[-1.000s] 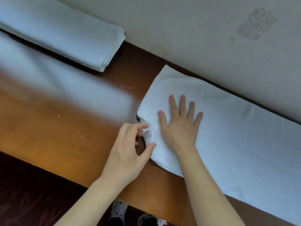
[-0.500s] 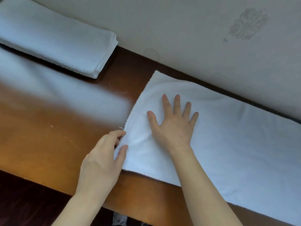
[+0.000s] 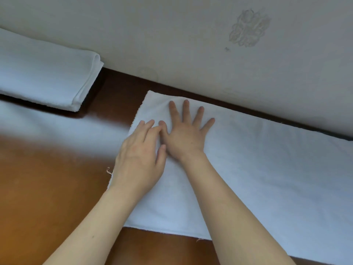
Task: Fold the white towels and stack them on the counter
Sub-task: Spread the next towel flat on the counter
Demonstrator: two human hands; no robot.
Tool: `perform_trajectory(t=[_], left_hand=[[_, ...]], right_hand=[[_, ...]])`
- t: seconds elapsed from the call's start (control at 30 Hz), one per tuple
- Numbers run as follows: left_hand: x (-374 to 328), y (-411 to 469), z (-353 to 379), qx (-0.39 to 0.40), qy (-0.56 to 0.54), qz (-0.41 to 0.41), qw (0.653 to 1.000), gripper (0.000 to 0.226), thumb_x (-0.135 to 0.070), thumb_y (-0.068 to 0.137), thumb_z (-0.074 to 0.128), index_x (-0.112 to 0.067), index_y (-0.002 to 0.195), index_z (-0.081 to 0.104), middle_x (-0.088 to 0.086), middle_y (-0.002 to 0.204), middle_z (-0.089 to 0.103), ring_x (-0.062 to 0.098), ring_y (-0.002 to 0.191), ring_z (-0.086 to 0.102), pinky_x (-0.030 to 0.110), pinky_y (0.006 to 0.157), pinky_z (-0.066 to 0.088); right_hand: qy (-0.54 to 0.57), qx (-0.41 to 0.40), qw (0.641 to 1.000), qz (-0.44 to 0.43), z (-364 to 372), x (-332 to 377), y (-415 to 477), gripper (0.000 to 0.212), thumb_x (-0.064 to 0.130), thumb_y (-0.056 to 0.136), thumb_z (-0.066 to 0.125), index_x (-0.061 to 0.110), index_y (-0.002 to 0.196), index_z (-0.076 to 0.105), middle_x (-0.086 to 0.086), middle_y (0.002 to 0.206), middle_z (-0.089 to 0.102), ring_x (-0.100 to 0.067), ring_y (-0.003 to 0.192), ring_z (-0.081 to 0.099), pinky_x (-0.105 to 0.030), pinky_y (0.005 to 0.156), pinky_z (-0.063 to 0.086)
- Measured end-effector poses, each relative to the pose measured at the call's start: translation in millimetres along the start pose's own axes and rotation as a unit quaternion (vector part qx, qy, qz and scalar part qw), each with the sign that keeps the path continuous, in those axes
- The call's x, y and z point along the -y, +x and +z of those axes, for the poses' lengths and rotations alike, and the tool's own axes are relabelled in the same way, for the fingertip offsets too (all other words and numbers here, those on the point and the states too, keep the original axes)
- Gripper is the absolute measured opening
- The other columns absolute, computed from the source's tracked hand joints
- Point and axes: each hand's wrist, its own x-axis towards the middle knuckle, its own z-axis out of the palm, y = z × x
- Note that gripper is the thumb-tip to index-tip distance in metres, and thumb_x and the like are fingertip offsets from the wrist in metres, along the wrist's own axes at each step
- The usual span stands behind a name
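A white towel [image 3: 267, 169] lies flat along the wooden counter [image 3: 47, 188], reaching from the centre to the right edge of view. My right hand [image 3: 185, 134] rests palm down on its left end with fingers spread. My left hand [image 3: 139, 155] lies flat just beside it, over the towel's left edge, fingers together and touching the right thumb. Neither hand grips the cloth. A folded white towel [image 3: 42, 77] sits at the far left against the wall.
A pale wall [image 3: 191, 35] with a faint embossed motif [image 3: 248, 27] runs along the back of the counter. The counter's glossy surface shows a bright reflection at the left. A loose thread sticks out at the towel's left edge.
My left hand let go of the towel's left edge and moved up onto the cloth, flat beside my right hand. The towel's left end now lies smoother.
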Motion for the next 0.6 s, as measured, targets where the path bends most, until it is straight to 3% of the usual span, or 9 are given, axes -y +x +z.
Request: perform_trajectory(t=[0.07,0.17,0.3,0.37,0.47,0.6], left_hand=[[0.7,8.4,9.1,0.018,-0.008,-0.006,1.000,0.055,-0.028,0.099,0.041,-0.022,0.153,0.033,0.004,0.156,0.039,0.022,0.149,0.026,0.039,0.118,0.026],[5.6,4.6,20.2,0.030,0.071,0.005,0.997,0.065,-0.040,0.101,0.030,-0.024,0.160,0.006,0.001,0.164,0.020,0.017,0.153,0.010,0.036,0.124,0.013],[7.5,9.4,24.8,0.041,0.123,-0.007,0.992,0.070,-0.051,0.099,0.016,-0.015,0.159,0.005,0.001,0.166,0.008,0.015,0.153,0.001,0.034,0.125,0.004],[8.7,10.5,25.9,0.054,0.131,-0.007,0.990,0.071,-0.054,0.098,0.012,-0.018,0.159,0.003,0.000,0.166,0.001,0.013,0.152,-0.005,0.034,0.125,0.000],[10.8,10.6,22.9,0.077,0.142,0.000,0.987,0.072,-0.060,0.097,0.006,-0.022,0.159,-0.001,-0.004,0.165,-0.005,0.011,0.152,-0.011,0.031,0.123,-0.005],[7.7,9.0,14.3,0.077,0.120,0.003,0.990,0.079,-0.067,0.095,0.007,-0.021,0.159,0.014,-0.004,0.166,0.001,0.012,0.152,-0.007,0.028,0.123,-0.006]], right_hand=[[0.002,-0.022,0.999,-0.034,-1.3,3.5,11.2,0.060,0.054,0.099,0.020,0.042,0.155,0.003,0.001,0.166,-0.003,-0.041,0.148,-0.014,-0.070,0.110,-0.009],[-0.011,-0.009,0.996,-0.090,1.0,5.5,25.2,0.054,0.049,0.102,0.013,0.045,0.154,0.001,0.003,0.166,-0.006,-0.035,0.149,-0.015,-0.067,0.112,-0.011],[0.007,0.017,0.995,-0.100,3.9,5.6,33.4,0.053,0.048,0.102,0.011,0.045,0.154,0.003,0.004,0.166,-0.006,-0.032,0.150,-0.015,-0.064,0.113,-0.012],[0.081,0.005,0.990,-0.111,-4.1,2.0,29.9,0.053,0.046,0.104,0.014,0.041,0.156,0.007,0.004,0.166,-0.002,-0.027,0.151,-0.010,-0.061,0.116,-0.009],[0.188,-0.057,0.978,-0.064,-21.3,-29.1,0.8,0.053,0.046,0.105,0.018,0.035,0.157,0.011,0.003,0.166,0.001,-0.022,0.152,-0.005,-0.052,0.121,-0.004],[0.112,-0.095,0.986,0.082,-31.6,-131.0,-74.1,0.058,0.056,0.102,0.013,0.038,0.157,0.005,0.006,0.166,-0.007,-0.021,0.151,-0.013,-0.051,0.120,-0.010]])
